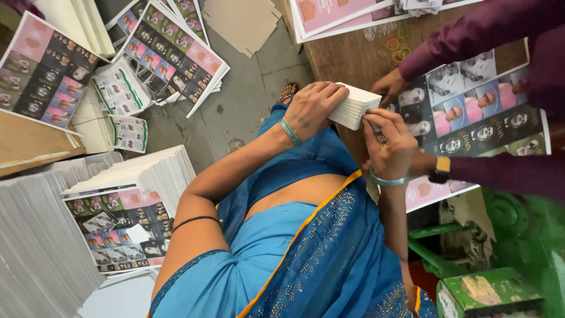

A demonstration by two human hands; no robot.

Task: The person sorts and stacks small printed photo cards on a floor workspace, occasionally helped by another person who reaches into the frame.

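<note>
Your left hand (312, 109) is clenched around a small stack of white cards (355, 105), fingers over its top and thumb underneath. Your right hand (388, 144) pinches the near edge of the same stack with its fingertips, so both hands grasp it. The stack is held in the air just above the near edge of a brown wooden table (341, 53), level with your chest.

On the table directly beyond your hands lies a large printed sheet (482, 118) with rows of dark and pink portrait panels. A co-worker's hand (389, 87) in a maroon sleeve (471, 29) rests on that sheet, just beside the card stack; a second maroon-sleeved arm with a wristwatch (440, 169) crosses the sheet nearer to you. Loose rubber bands (395, 48) lie on bare wood farther back, and more pink-printed sheets (335, 15) sit at the far edge.

Green-painted metal machinery (518, 235) stands at your right.

The floor (247, 100) is grey concrete, stained. At your left, tall piles of white paper (41, 247) stand on it, one topped with a printed sheet (118, 229). Farther off, more printed sheets (176, 53) are fanned out, with a flat piece of brown cardboard (244, 23) beyond them.
</note>
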